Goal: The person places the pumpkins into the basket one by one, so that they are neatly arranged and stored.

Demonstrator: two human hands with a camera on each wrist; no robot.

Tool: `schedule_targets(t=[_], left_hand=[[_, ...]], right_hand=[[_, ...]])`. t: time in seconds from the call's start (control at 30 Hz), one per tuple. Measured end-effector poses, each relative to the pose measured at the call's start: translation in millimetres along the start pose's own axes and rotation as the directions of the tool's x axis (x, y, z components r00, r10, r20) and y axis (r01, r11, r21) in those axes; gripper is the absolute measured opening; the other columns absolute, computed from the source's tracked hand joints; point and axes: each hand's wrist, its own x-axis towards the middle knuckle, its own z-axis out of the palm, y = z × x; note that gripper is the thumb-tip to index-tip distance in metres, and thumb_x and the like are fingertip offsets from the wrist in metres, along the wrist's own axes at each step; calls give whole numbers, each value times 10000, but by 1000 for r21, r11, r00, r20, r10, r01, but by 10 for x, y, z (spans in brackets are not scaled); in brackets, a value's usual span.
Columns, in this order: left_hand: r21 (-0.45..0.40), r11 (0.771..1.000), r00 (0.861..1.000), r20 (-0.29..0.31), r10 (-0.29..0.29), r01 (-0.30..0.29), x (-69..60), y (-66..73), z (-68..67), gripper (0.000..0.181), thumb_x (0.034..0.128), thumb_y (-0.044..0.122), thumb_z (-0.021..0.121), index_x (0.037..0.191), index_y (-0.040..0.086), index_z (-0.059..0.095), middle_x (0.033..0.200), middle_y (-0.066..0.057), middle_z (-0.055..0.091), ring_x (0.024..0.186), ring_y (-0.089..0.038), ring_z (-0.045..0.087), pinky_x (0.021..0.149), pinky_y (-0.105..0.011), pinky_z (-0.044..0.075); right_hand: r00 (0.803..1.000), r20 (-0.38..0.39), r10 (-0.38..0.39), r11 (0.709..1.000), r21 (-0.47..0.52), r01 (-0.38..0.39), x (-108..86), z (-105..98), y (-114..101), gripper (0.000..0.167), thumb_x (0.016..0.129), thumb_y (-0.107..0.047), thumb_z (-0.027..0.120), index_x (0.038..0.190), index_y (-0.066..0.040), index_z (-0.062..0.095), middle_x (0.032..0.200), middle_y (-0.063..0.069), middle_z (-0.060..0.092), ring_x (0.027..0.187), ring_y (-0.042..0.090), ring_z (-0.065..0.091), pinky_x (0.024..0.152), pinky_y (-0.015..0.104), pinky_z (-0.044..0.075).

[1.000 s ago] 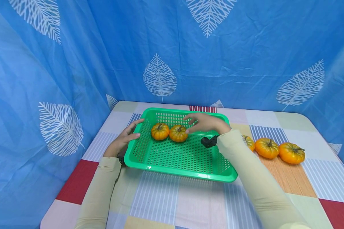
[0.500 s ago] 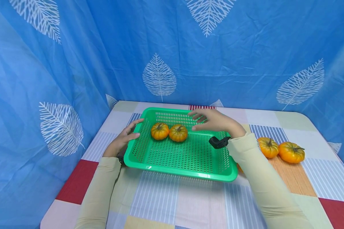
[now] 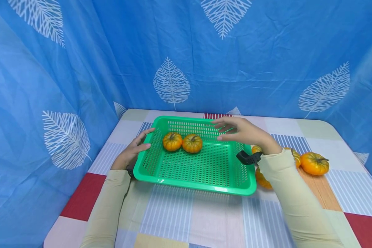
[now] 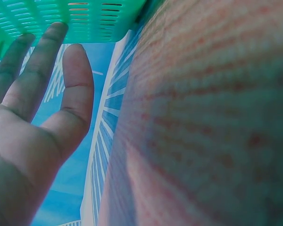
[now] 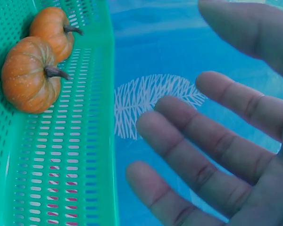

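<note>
The green basket sits on the table. My left hand touches its left side, fingers apart; my right hand hangs by its far right corner, fingers apart, holding nothing. Two pumpkins lie in its far left; other pumpkins sit right of it.

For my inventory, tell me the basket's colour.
Bright green all over what shows; the basket shows best in the head view.

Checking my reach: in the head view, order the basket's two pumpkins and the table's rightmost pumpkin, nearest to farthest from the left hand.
1. Left basket pumpkin, toward the left hand.
2. Right basket pumpkin, immediately beside it.
3. Rightmost table pumpkin, outside the basket, far right.
</note>
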Motion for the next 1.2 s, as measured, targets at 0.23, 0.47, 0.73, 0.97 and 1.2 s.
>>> schedule_targets(t=[0.23,0.47,0.73,0.97,1.2], left_hand=[[8,1000,1000,-6,-4,4,7,9,8,784,1092,338,618,1719,88,219,1755,-259,139,1304,-109,495,1041,-259,475],[2,1000,1000,-2,-5,5,18,1,2,795,1089,338,620,1717,75,209,1734,-277,166,1276,-99,525,1021,-249,497],[37,999,1000,-20,-14,14,7,29,23,775,1091,301,599,1720,71,209,1770,-241,117,1333,-140,462,1063,-310,438],[48,999,1000,-27,-13,14,5,29,23,800,1086,314,606,1718,49,194,1787,-222,79,1464,-311,348,1148,-470,364],[22,1000,1000,-13,-16,17,-6,17,7,828,1095,360,613,1727,60,171,1780,-228,101,1375,-164,451,1116,-336,435]], right_hand=[[998,-41,-44,995,92,48,-166,-53,60,480,1009,-18,739,1472,27,619,1408,187,679,1236,315,683,1054,377,566],[994,-79,-77,982,164,89,-335,-78,126,445,1027,17,693,1459,72,606,1397,196,661,1182,125,691,977,258,576],[979,-156,-133,969,185,161,-503,-78,231,409,1019,58,680,1426,39,644,1345,20,707,1145,102,701,937,245,590],[967,-217,-134,967,184,175,-677,-79,320,395,1017,74,669,1388,-56,703,1309,6,731,1135,143,700,950,202,568],[956,-273,-107,972,174,159,-898,-93,418,350,1027,94,642,1373,53,673,1272,25,746,1119,119,705,936,187,570]])
